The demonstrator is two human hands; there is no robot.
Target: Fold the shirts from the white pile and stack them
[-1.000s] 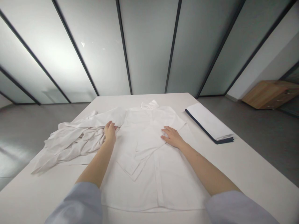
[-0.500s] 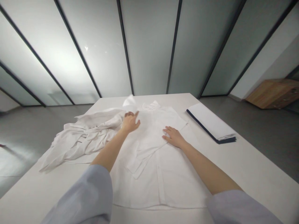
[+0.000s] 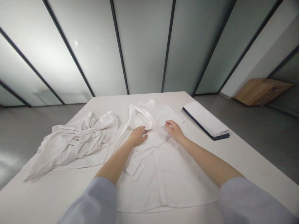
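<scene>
My left grip (image 3: 138, 136) is pressing open and flat on a white button-up shirt (image 3: 149, 165), just beside a turned-over flap of it (image 3: 141, 116). My right grip (image 3: 174, 130) is resting on the shirt with curled fingers (image 3: 168, 124) – whether it's pinching cloth, I cannot tell. The shirt is lying on the white table (image 3: 58, 194) – crumpled white cloth (image 3: 79, 140) is bunching to its left, a folded white stack with a navy edge (image 3: 205, 119) sitting to its right.

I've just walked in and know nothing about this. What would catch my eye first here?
A white collared shirt lies spread in the middle of a white table, with the left hand and right hand on its upper part. To its left sits a crumpled heap of white cloth. To its right lies a folded white stack with a dark edge.
</scene>
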